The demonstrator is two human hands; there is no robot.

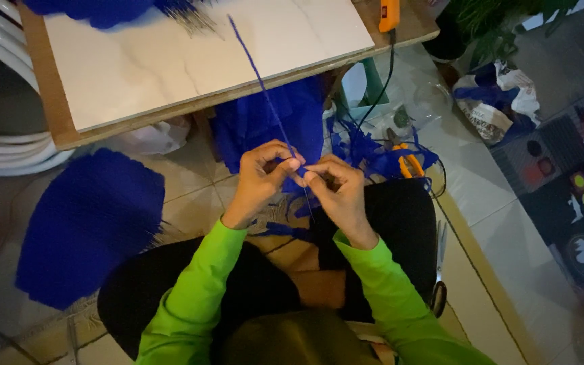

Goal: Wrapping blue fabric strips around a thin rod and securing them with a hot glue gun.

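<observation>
Sleeves: bright green (pixel 197 297), nearest the camera, running up from the lower edge toward the two hands over a dark lap.
Left hand: (pixel 259 177) just below the near edge of the white board, fingers curled, thumb and forefinger pressed together on the blue stem.
Right hand: (pixel 341 192) just beside the left one, fingertips meeting it, pinched shut on the same stem and on a bit of blue paper at its lower part.
Blue stem: (pixel 258 74) thin and straight, rising from the pinched fingers at a slant and crossing over the white board; a short end shows below the hands.
White board: (pixel 170 61) marbled slab on a wooden base, filling the upper left.
Blue crepe sheet: (pixel 86 226) large, lying on the tiled floor below the board's left corner.
Blue paper heap: (pixel 265 118) under the board's near edge, behind the hands.
Cut blue strips: (pixel 373 152) to the right of the board's near edge, beside the right hand.
Orange-handled pliers: (pixel 407 159) lying among those strips.
Orange tool: (pixel 388 13) on the board's right end, black cord hanging down.
</observation>
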